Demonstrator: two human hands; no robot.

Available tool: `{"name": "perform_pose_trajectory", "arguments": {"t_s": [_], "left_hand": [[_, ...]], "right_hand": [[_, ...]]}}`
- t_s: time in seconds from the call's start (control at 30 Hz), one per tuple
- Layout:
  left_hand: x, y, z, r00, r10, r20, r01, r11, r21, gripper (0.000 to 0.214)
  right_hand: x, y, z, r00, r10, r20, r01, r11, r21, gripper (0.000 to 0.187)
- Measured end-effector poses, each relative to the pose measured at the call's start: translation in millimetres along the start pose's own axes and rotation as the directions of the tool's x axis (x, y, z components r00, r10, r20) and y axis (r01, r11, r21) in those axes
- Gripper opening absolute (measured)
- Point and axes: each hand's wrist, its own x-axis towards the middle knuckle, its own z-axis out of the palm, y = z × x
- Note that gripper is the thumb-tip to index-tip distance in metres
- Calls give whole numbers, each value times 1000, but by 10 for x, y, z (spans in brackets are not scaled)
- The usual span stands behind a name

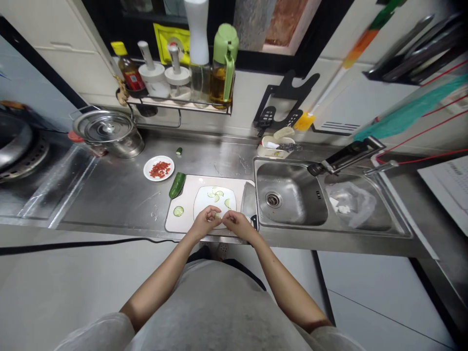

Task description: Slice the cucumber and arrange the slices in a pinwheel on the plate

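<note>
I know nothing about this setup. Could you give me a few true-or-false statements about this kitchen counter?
1. The left hand and right hand meet over the plate. True.
2. The cucumber lies on the plate. False: it lies at the left edge of the board.
3. The pot has its lid on. True.
4. The dish holds green slices. False: it holds red bits.
5. One slice lies on the board, outside the plate. True.
</note>
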Motion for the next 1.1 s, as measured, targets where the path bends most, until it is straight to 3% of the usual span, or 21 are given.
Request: {"name": "perform_pose_trajectory", "arguments": {"t_s": [0.3, 0.57, 0.8, 0.97, 1.1], "left_hand": [[30, -78, 18, 1000, -4, -9, 4, 1000, 11, 35], [258, -144, 62, 990, 6, -142, 24, 977, 212, 24], [567, -111, 196, 979, -6, -202, 135, 762, 633, 13], [656, -89, 249, 981, -43, -192, 177, 617, 767, 14], [673, -76, 273, 981, -52, -189, 185, 563, 805, 13]], "right_hand": [[-1, 111, -9, 999, 35, 12, -35, 999, -9, 21], [214, 193, -177, 988, 6, -152, -44, 968, -246, 15], [443, 182, -330, 980, 50, -194, -147, 837, -528, 13], [532, 153, -317, 977, 119, -179, -209, 722, -659, 15], [566, 138, -289, 969, 155, -191, -246, 630, -737, 18]]}}
